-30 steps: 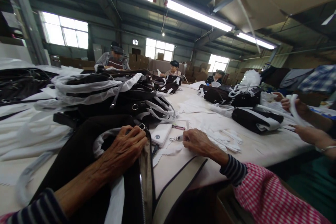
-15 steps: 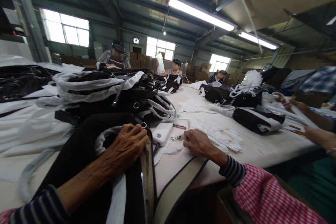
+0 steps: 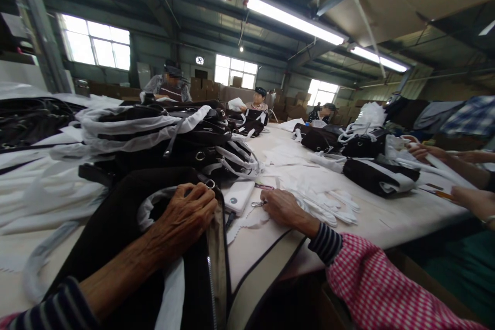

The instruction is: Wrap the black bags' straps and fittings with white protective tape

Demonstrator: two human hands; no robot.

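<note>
A dark fabric bag (image 3: 116, 221) lies in front of me, its zip edge open along the right side. My left hand (image 3: 191, 209) grips the bag's top edge, with the fingers curled beside a metal ring (image 3: 210, 184). White wrapping covers the bag's handle (image 3: 147, 209). Over the table, to the right of the bag, my right hand (image 3: 284, 208) pinches a metal snap hook (image 3: 257, 204), which sticks out left of the fingertips. A beige strap with dark edges (image 3: 266, 268) curves below that hand; its join to the hook is hidden.
A white device (image 3: 238, 196) with a black cable lies between my hands. Stacked dark bags (image 3: 170, 139) rise at the back left. White strips (image 3: 340, 206) and wrapped bags (image 3: 381, 175) lie to the right. A co-worker's hands (image 3: 472, 201) work at the far right; other people sit behind.
My right hand has moved left with the snap hook, closer to the bag and its ring. My left hand keeps its grip on the bag's edge.
</note>
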